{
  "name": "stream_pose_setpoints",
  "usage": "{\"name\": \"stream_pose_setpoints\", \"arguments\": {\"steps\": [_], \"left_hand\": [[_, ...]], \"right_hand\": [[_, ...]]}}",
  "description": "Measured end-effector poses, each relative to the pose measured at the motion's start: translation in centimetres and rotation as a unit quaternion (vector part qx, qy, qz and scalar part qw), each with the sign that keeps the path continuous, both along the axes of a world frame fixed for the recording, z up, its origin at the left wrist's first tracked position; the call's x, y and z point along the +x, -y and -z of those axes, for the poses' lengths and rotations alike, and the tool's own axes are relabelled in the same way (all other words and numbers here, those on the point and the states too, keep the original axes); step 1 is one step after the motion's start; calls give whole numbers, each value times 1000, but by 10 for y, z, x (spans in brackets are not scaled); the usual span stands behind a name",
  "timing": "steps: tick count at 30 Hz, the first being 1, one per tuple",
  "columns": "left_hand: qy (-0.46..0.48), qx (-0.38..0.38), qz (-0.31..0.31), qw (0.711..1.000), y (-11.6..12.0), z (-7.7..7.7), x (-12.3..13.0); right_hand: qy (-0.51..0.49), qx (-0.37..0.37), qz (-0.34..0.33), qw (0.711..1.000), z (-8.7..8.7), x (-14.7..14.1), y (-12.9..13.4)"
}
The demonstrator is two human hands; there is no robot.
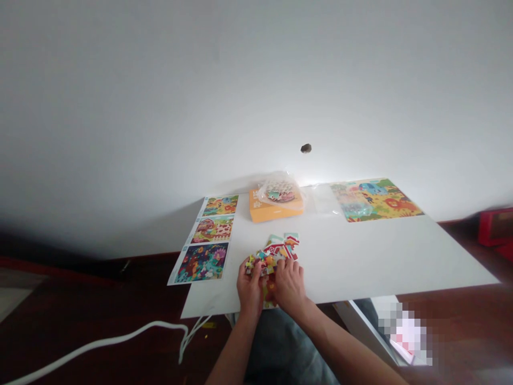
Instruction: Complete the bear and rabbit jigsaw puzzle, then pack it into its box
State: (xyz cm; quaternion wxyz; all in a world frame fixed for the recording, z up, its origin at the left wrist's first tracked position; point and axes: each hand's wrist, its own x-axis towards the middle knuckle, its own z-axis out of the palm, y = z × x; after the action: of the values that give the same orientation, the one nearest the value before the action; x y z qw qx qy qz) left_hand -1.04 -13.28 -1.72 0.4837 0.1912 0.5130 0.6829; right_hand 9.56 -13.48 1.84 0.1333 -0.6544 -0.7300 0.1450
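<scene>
Near the front edge of the white table, a heap of jigsaw puzzle pieces (274, 249) lies in front of my hands, some printed with a red barn. My left hand (249, 286) is closed at the heap's left side, its thumb over several yellow and multicoloured pieces. On the right, my right hand (290, 283) curls its fingers down over pieces at the near side of the heap. Between my palms shows a green and brown printed surface (269, 294), mostly hidden. The pieces under my right fingers are largely covered.
A picture sheet (212, 230) with three scenes lies at the table's left. Behind the heap, a plastic bag of pieces (280, 190) rests on an orange box (276, 214). A jungle picture (385, 200) lies at the back right beside clear plastic. A white cable (120, 338) runs below.
</scene>
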Motion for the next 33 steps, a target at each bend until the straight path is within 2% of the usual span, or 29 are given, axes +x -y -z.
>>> {"name": "stream_pose_setpoints", "arguments": {"steps": [3, 6, 12, 14, 16, 19, 21, 24, 29, 31, 33], "left_hand": [[34, 14, 6, 999, -1, -1, -3], [56, 19, 2, 998, -1, -1, -5], [30, 5, -7, 1000, -2, -1, -5], [-18, 10, -3, 1000, -1, -1, -4], [-110, 1, 8, 994, 3, 1, -3], [-256, -1, 65, 964, 10, 5, 1], [-304, 21, 110, 946, 15, 7, 4], [-327, 31, 130, 936, 17, 6, 5], [-319, 20, 144, 936, 15, 1, 2], [-305, 14, 133, 943, 13, 1, 1], [-277, 2, 93, 956, 10, 3, 0]], "right_hand": [[-8, -1, -5, 1000, 5, 1, -5], [-61, 3, -62, 996, 15, 17, -10], [-175, 29, -130, 976, 28, 46, -7], [-205, 26, -124, 971, 28, 48, -6], [-232, 16, -103, 967, 27, 49, -7], [-270, 3, -81, 959, 28, 50, -7], [-278, 9, -68, 958, 30, 50, -7], [-238, 43, -66, 968, 32, 46, -5], [-173, 69, -62, 981, 35, 36, -4], [-177, 67, -50, 981, 34, 34, -3], [-195, 66, -38, 978, 32, 35, -1]]}}
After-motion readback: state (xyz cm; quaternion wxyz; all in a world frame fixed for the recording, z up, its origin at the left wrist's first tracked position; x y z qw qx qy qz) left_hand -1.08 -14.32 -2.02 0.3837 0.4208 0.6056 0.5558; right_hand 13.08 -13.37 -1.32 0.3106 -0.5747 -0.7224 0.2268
